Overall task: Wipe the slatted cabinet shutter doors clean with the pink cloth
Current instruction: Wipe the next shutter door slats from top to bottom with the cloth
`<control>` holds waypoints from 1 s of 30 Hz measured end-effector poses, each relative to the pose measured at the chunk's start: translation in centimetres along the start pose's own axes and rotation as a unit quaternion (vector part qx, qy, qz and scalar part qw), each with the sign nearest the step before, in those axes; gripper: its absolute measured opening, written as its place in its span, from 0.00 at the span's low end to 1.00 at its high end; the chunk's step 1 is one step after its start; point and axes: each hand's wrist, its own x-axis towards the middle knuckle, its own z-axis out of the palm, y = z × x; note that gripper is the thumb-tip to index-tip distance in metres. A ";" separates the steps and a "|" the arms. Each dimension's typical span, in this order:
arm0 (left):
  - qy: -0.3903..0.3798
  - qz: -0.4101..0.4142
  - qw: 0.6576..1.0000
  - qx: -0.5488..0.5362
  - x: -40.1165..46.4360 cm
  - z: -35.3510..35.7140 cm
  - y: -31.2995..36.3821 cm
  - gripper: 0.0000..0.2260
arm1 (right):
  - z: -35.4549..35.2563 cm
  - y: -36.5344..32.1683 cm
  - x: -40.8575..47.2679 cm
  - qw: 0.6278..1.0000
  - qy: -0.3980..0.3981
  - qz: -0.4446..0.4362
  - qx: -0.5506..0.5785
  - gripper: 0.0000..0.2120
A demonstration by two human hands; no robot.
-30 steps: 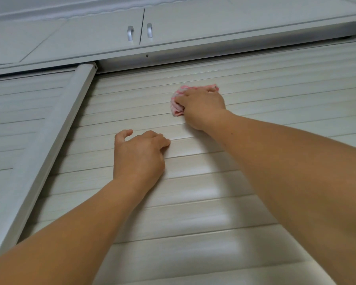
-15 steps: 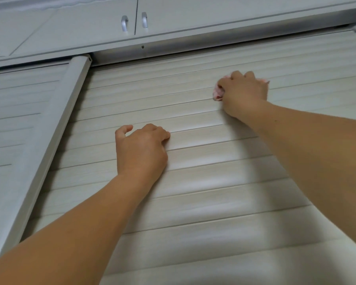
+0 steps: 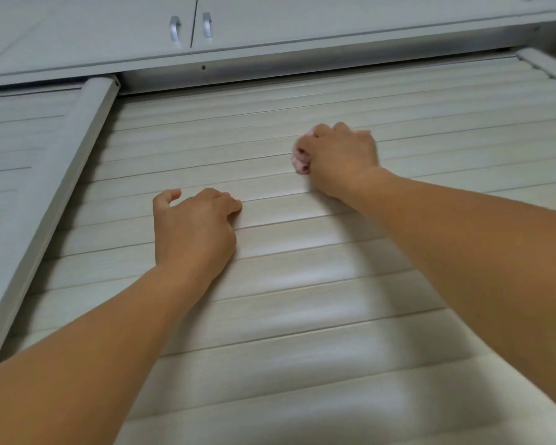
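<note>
Pink cloth point(image 3: 301, 159); pale wood-grain shutter point(image 3: 302, 277).

Two upper cabinet doors point(image 3: 270, 17) above, each with a silver handle point(image 3: 175, 29) beside their seam

You are in a home, by the look of the built-in storage. A pale wood-grain slatted shutter door point(image 3: 302, 300) fills your view from 6 o'clock up past the centre, its horizontal slats running side to side. At 9 o'clock a light grey rounded vertical rail point(image 3: 61, 194) parts it from a second slatted panel point(image 3: 16, 149). At 12 o'clock sit plain white upper cupboard doors point(image 3: 270, 17) with two small silver bow handles point(image 3: 175, 27) side by side at their meeting edge
</note>
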 end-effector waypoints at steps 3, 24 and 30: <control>-0.003 0.000 1.000 0.005 -0.1 0.1 0.1 0.17 | -0.2 4.6 -0.7 0.995 -0.025 0.091 -0.040 0.16; -0.065 0.047 0.996 0.026 -0.6 -0.6 -0.7 0.23 | -0.8 -2.4 -0.1 0.990 -0.034 0.138 0.001 0.16; -0.073 0.067 0.995 -0.025 -1.2 -0.5 -2.0 0.25 | -0.4 -9.9 0.9 0.999 -0.005 -0.012 0.052 0.19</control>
